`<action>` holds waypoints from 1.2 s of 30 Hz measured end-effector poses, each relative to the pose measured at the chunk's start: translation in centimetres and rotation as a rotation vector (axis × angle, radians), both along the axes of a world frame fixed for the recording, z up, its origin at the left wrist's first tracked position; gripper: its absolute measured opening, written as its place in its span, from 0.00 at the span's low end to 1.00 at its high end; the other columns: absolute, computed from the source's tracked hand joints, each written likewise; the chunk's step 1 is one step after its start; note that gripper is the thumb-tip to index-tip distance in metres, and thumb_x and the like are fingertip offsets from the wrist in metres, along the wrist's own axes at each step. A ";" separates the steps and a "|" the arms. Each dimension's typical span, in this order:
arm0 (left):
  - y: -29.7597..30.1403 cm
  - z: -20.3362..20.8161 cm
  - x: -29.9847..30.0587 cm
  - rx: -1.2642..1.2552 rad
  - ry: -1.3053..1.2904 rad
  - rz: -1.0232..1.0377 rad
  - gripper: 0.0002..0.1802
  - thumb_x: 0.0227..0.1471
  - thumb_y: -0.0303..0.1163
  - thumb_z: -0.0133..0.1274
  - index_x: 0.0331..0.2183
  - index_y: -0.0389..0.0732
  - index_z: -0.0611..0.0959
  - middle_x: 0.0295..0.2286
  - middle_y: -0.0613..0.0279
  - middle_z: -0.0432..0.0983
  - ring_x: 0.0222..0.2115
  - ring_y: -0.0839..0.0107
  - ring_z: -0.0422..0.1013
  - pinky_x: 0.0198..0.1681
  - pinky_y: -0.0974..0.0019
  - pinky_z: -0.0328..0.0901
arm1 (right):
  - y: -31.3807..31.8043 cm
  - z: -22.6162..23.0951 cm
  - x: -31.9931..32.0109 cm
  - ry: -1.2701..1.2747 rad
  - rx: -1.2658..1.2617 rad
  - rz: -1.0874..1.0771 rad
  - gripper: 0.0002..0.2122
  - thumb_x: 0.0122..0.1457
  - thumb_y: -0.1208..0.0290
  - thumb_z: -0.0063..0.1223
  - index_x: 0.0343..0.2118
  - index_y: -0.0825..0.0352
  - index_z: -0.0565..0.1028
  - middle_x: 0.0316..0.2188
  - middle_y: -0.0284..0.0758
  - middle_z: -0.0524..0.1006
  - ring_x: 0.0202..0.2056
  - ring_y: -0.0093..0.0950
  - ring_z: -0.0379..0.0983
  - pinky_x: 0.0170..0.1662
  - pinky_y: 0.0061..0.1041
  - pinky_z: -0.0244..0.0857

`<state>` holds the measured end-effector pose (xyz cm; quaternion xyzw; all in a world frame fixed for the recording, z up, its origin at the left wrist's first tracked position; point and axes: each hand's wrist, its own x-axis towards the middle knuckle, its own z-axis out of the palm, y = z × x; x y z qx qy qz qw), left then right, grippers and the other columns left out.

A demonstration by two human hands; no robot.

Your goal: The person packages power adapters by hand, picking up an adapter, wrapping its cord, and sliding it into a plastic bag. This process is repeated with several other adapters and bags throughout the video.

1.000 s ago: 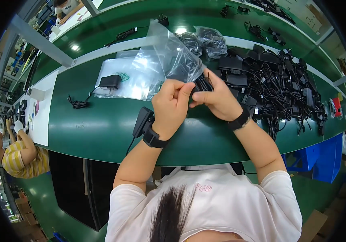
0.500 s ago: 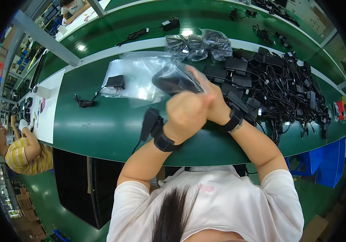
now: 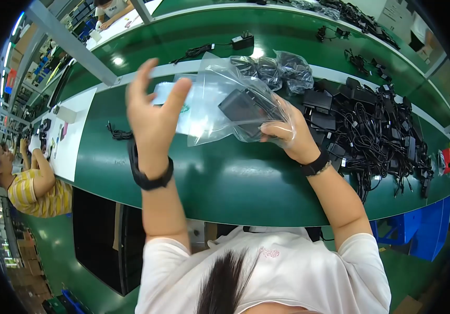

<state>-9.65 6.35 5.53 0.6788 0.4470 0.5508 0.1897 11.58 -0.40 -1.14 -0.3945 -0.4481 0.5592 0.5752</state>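
Observation:
My right hand (image 3: 295,133) grips a clear plastic bag (image 3: 206,118) with a black power adapter (image 3: 243,107) inside it. The thumb presses on the near side of the bag, and its loose end spreads out to the left. Off to the left, my left hand (image 3: 154,120) is raised over the table, holding nothing, its thumb and fingers apart and slightly blurred. Beneath and behind the bag lie flat clear bags (image 3: 165,91), partly covered. Beside my left wrist a coiled black cable (image 3: 119,133) rests on the table.
A large heap of black adapters and cables (image 3: 366,125) fills the right of the green table (image 3: 235,183). Several bagged adapters (image 3: 293,73) sit behind the bag. Another adapter (image 3: 243,41) lies beyond the rail. A person in a striped shirt (image 3: 36,191) works at far left.
My left hand has come away from the bag, moved left and opened. The bag stays in my right hand, and the adapter inside now shows more plainly. The whole view has shifted slightly.

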 end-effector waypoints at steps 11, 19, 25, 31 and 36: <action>-1.0 -8.0 5.6 -0.757 -0.853 -0.815 0.19 0.49 0.37 0.54 0.39 0.36 0.72 0.34 0.65 0.71 0.33 0.76 0.68 0.37 0.71 0.66 | 0.9 -2.6 -1.8 -0.054 0.149 0.023 0.31 0.46 0.78 0.54 0.55 0.71 0.55 0.46 0.36 0.65 0.41 0.23 0.66 0.41 0.22 0.65; -2.2 -9.6 5.5 -0.848 -0.896 -0.783 0.12 0.49 0.30 0.54 0.36 0.38 0.74 0.31 0.67 0.72 0.31 0.78 0.69 0.32 0.74 0.66 | 1.7 -2.2 -1.7 -0.572 0.236 0.114 0.31 0.49 0.74 0.53 0.56 0.70 0.52 0.48 0.41 0.63 0.51 0.33 0.60 0.53 0.26 0.53; -2.3 -10.1 5.3 -0.867 -0.899 -0.764 0.11 0.46 0.25 0.54 0.36 0.39 0.75 0.32 0.67 0.72 0.32 0.77 0.69 0.37 0.72 0.64 | 1.0 -2.4 -1.3 -1.025 0.410 -0.072 0.30 0.47 0.69 0.56 0.53 0.67 0.58 0.49 0.46 0.63 0.46 0.43 0.58 0.50 0.35 0.53; -2.0 -10.3 5.2 -0.929 -0.879 -0.802 0.16 0.46 0.24 0.54 0.40 0.39 0.74 0.35 0.65 0.72 0.35 0.75 0.69 0.39 0.70 0.64 | 0.6 -1.6 -1.1 -1.129 0.432 -0.160 0.30 0.42 0.65 0.60 0.50 0.67 0.63 0.37 0.41 0.65 0.37 0.39 0.58 0.45 0.32 0.54; -2.0 -10.4 5.1 -1.000 -0.838 -0.873 0.17 0.45 0.22 0.54 0.40 0.39 0.73 0.35 0.67 0.72 0.35 0.76 0.68 0.39 0.71 0.63 | 0.6 -2.1 -0.5 -1.135 0.437 -0.130 0.31 0.42 0.64 0.61 0.50 0.68 0.63 0.34 0.41 0.64 0.35 0.38 0.58 0.41 0.32 0.55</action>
